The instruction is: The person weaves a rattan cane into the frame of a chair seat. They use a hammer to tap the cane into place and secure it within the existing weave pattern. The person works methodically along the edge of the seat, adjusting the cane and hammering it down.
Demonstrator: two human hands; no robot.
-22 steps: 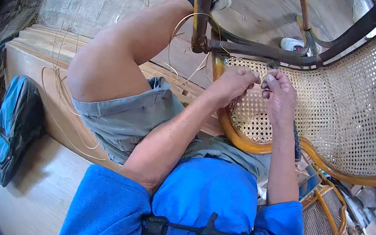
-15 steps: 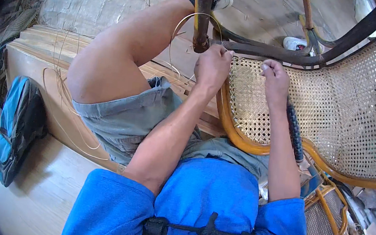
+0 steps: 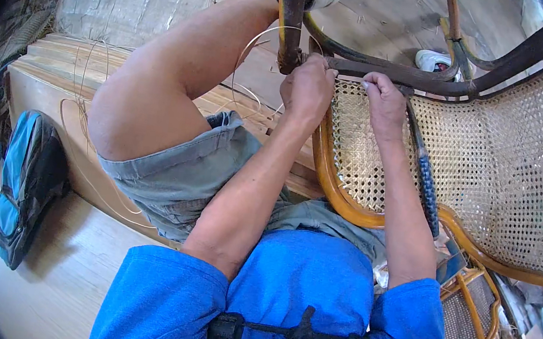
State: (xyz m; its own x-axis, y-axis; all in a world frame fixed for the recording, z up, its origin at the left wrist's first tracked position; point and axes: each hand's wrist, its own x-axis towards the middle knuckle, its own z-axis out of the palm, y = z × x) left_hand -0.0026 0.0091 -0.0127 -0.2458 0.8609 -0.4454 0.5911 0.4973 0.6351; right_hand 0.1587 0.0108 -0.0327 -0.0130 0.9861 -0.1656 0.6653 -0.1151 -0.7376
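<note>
A chair with a woven cane panel (image 3: 509, 165) and an orange-brown curved frame (image 3: 330, 190) lies tilted across my lap. My left hand (image 3: 306, 91) is closed at the corner where the dark rail (image 3: 391, 76) meets a post, gripping a thin cane strand (image 3: 249, 51) that loops out to the left. My right hand (image 3: 383, 103) is just beside it, fingers pinched at the panel's top edge under the rail. A long tool with a blue wrapped handle (image 3: 427, 182) runs along my right forearm; whether the hand holds it is hidden.
My bare left knee (image 3: 151, 100) rises at the left over a wooden platform (image 3: 60, 69) strewn with loose cane strands. A blue and black bag (image 3: 22, 186) lies at the far left. A second cane chair frame (image 3: 470, 316) sits at lower right.
Both hands have moved from the middle of the woven panel up to the dark rail and spread slightly apart. The cane loop now arcs out left of the post.
</note>
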